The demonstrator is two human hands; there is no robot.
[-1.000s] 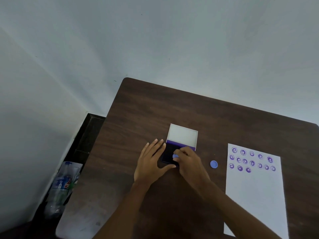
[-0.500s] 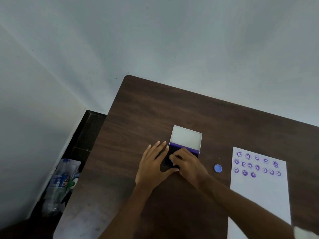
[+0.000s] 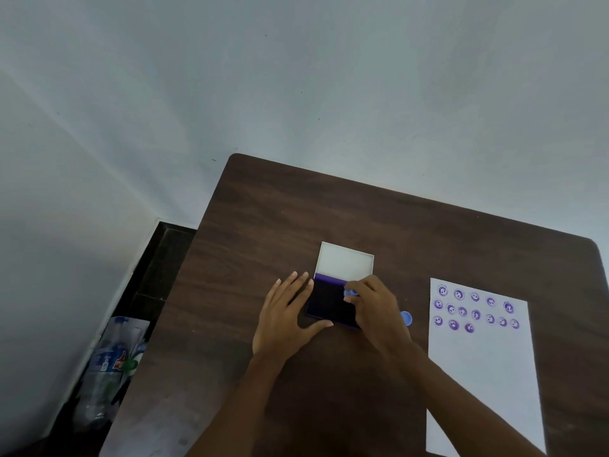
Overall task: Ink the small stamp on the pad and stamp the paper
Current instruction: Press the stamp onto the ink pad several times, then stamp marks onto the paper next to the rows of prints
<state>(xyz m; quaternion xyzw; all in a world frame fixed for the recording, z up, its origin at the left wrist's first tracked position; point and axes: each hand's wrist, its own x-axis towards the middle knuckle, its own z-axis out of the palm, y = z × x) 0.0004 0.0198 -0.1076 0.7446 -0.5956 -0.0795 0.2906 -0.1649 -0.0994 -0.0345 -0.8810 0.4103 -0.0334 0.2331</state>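
A dark purple ink pad [image 3: 329,300] lies open in the middle of the table, its white lid [image 3: 345,261] folded back behind it. My left hand [image 3: 286,319] rests flat against the pad's left edge, with the thumb along its near side. My right hand [image 3: 375,308] pinches a small blue stamp [image 3: 350,292] over the pad's right part; whether it touches the ink I cannot tell. The white paper [image 3: 484,367] lies to the right, carrying several purple smiley prints in rows near its top.
A small blue cap [image 3: 407,317] lies on the dark wooden table [image 3: 296,206] between the pad and the paper, partly behind my right hand. On the floor to the left lie plastic bottles [image 3: 108,367]. White walls rise behind the table.
My right hand has shifted to the right side of the pad, uncovering more of the ink surface, and the blue stamp shows at its fingertips again. My left hand has stayed in place.
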